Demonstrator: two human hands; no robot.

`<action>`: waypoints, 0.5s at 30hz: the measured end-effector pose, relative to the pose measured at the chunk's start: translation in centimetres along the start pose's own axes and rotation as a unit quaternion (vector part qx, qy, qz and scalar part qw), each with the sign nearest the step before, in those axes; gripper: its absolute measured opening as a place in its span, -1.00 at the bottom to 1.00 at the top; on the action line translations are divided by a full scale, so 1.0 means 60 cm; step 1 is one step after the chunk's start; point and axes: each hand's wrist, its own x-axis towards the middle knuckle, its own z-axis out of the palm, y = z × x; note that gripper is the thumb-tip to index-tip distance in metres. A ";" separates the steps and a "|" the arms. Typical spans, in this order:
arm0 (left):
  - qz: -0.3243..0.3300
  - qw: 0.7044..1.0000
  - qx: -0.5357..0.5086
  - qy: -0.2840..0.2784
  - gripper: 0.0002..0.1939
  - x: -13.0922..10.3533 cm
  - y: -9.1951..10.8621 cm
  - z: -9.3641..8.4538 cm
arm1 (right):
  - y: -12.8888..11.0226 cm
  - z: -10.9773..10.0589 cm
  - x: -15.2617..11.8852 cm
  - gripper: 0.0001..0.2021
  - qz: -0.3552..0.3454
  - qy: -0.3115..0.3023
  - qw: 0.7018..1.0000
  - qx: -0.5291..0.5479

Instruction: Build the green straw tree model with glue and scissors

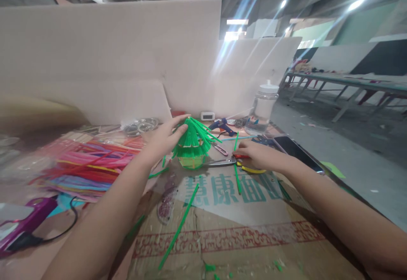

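Note:
A green tree-shaped craft (191,142) made of pipe cleaners stands on the board in front of me, with fringed tiers and loose stems fanning from its top. My left hand (170,135) reaches to its upper left side, thumb and fingers closed around the top. To the right, my right hand (256,155) has its fingers bent around the red and yellow handles of scissors (221,162), whose metal blades point left toward the base of the craft. A green pipe cleaner (238,180) passes beside the scissors' pivot. Another green pipe cleaner (179,227) lies nearer to me.
Bundles of coloured pipe cleaners (92,161) lie at left, with a purple glue gun (34,220) below. Behind are a blue glue gun (222,125), a small white clock (207,116) and a clear bottle (263,106). A phone (297,152) sits at the right edge.

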 end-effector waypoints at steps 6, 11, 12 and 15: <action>-0.003 1.000 0.012 0.004 -0.50 0.000 0.003 -0.002 | -0.105 0.005 0.014 -0.76 -0.044 0.041 0.998 0.014; 0.007 1.000 0.024 -0.003 -0.48 0.000 0.006 -0.002 | -0.181 0.049 0.036 -0.70 -0.112 0.028 0.993 0.007; 0.009 1.000 0.024 -0.004 -0.48 0.000 0.006 -0.003 | -0.190 0.056 0.042 -0.66 -0.130 0.025 0.991 0.001; 0.011 0.999 0.030 -0.003 -0.49 0.000 0.006 -0.003 | -0.210 0.076 0.063 -0.71 -0.188 0.025 0.982 -0.015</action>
